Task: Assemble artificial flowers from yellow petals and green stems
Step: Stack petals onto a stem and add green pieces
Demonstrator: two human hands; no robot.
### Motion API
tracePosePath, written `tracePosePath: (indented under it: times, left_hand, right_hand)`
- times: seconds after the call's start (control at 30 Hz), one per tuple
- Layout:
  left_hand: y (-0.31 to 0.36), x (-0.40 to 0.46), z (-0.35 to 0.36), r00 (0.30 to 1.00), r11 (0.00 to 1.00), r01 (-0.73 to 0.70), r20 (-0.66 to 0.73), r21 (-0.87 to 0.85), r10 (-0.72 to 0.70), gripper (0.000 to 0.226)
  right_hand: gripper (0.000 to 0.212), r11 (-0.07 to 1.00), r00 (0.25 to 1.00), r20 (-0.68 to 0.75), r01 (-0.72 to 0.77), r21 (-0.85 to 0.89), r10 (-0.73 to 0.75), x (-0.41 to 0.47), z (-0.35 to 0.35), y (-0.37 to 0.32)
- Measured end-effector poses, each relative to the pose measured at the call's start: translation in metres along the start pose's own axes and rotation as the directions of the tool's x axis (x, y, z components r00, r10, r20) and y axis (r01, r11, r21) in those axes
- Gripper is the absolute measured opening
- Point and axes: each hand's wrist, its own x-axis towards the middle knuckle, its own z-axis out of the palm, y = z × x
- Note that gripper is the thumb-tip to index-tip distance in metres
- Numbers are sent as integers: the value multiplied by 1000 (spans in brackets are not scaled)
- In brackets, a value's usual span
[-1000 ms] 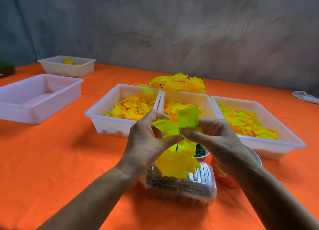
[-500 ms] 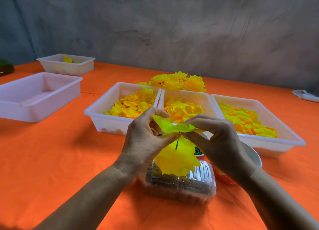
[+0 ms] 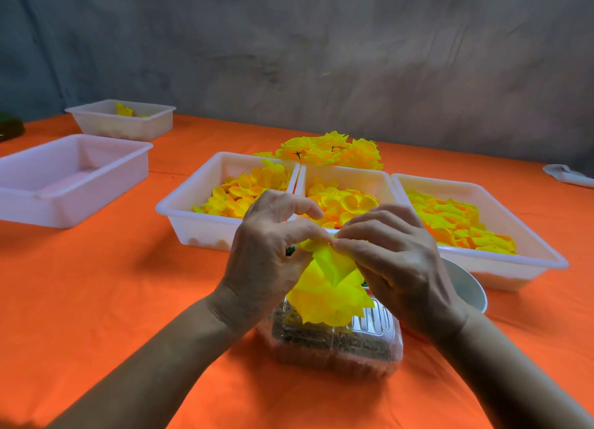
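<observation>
Clear box (image 3: 334,348) nearest, on orange cloth (image 3: 96,300), brownish contents, lid shut. Directly above it, flower (image 3: 328,287) held in the air: left hand (image 3: 266,255) and right hand (image 3: 395,258) both pinch its top edge, fingertips meeting, petals hanging below. Small dark bit by left thumb, cannot tell what. Grey bowl (image 3: 466,284) just right of right hand, partly hidden. Beyond: three white trays side by side, left tray (image 3: 180,210), mid tray (image 3: 353,177), right tray (image 3: 530,251), all holding loose yellow petals. Finished flowers (image 3: 334,152) piled behind mid tray. Far left: empty tray (image 3: 64,210); small tray (image 3: 128,129) behind it
</observation>
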Motion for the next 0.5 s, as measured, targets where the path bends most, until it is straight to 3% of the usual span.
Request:
tracePosePath:
  times: [0.27, 0.5]
  left_hand:
    - [-8, -3, 7, 994, 990, -114, 12, 78, 113, 9]
    - [-14, -11, 10, 993, 987, -112, 41, 114, 108, 18]
  right_hand:
    - [15, 985, 996, -69, 43, -168, -55, -11, 10, -2]
    - [13, 993, 997, -46, -62, -103, 57, -24, 14, -5]
